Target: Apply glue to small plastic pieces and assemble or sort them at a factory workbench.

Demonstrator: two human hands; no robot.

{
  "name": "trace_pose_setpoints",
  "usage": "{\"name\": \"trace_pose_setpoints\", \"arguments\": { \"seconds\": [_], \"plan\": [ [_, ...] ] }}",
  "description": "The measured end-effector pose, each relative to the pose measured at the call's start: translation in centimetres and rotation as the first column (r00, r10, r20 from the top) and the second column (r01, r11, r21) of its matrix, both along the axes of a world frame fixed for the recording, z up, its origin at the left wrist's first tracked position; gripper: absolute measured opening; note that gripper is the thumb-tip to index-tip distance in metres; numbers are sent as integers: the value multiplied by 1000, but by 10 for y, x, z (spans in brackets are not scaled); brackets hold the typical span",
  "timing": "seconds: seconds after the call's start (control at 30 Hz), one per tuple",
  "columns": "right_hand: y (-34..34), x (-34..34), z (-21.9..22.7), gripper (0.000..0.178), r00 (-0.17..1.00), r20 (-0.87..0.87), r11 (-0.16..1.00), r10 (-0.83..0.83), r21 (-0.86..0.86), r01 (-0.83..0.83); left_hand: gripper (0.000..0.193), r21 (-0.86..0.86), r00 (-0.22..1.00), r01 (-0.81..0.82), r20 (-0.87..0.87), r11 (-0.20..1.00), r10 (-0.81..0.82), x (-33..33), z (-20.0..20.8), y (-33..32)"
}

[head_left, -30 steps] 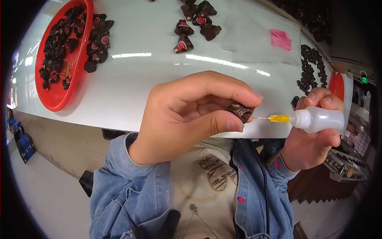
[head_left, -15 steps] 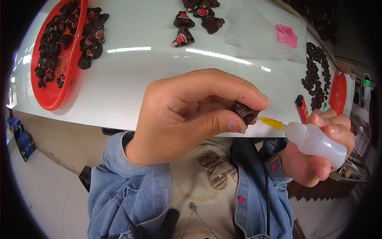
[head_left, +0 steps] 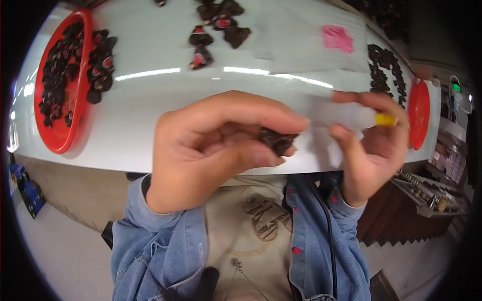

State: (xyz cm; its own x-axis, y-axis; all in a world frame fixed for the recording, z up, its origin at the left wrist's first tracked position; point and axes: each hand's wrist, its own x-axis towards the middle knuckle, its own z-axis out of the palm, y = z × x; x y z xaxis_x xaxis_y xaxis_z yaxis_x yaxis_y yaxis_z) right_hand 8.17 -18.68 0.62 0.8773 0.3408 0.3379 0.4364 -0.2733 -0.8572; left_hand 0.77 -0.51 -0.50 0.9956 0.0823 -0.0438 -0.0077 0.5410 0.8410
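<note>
My left hand (head_left: pixel 183 145) pinches a small dark brown, lumpy piece (head_left: pixel 276 141) between thumb and fingertips, over the table's near edge. To its right, my right hand (head_left: pixel 379 155) is wrapped round a translucent white squeeze bottle (head_left: pixel 349 115). The bottle is smeared by motion and lies sideways in the grip. Its yellow nozzle tip (head_left: pixel 385 119) points right, away from the dark piece. A gap separates bottle and piece.
A red oval tray (head_left: pixel 80 108) of dark pieces stands at the left, with more pieces (head_left: pixel 102 67) beside it. Another group (head_left: pixel 221 22) lies at the back. A pink scrap (head_left: pixel 338 38), small dark bits (head_left: pixel 379 75) and a red dish (head_left: pixel 419 115) are at the right.
My right hand has swung the bottle up, turning its yellow tip from the dark piece to the right. The left hand, still pinching the piece, has shifted slightly left in view.
</note>
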Motion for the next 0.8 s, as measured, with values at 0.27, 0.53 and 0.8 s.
{"name": "trace_pose_setpoints", "arguments": {
  "seconds": [0.27, 0.53, 0.8],
  "plan": [
    [-24, 11, 7, 30, 992, -52, 983, -111, -150, 102, 25, 81, 998, -25, -48, 996, 29, 3, 1, -1],
    [-67, 59, 10, 26, 927, 375, 739, -24, -618, 269, 26, 111, 999, -18, -44, 994, 23, 5, 2, -5],
    [-69, 62, 4, 17, 924, 306, 738, -229, -564, 370, 24, 101, 998, -26, -46, 995, 31, 5, 1, -3]
  ]
}}
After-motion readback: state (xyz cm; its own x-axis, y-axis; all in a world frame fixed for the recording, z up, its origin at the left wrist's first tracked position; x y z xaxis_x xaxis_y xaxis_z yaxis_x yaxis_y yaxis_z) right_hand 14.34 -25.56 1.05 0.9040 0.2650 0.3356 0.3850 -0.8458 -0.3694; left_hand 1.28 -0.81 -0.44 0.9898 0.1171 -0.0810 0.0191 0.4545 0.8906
